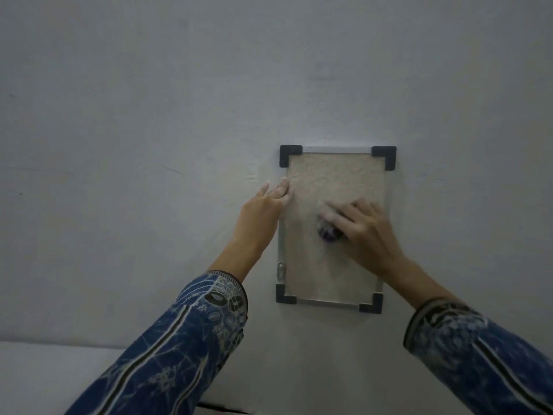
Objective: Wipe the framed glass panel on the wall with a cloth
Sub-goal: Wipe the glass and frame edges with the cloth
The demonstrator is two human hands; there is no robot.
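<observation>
The panel (311,265) hangs upright on the wall (149,115), a tall rectangle of speckled beige behind glass, rimmed by thin silver strips with black corners (290,155). Bare wall lies open above it and on both sides. The cloth (327,232), a small dark-and-pale wad, sits against the glass just right of the middle, well clear of the top and bottom edges, gripped and pressed there by the right hand (362,232). The left hand (263,208) is released, its straight fingers resting on the panel's upper left edge, partly on the wall.
</observation>
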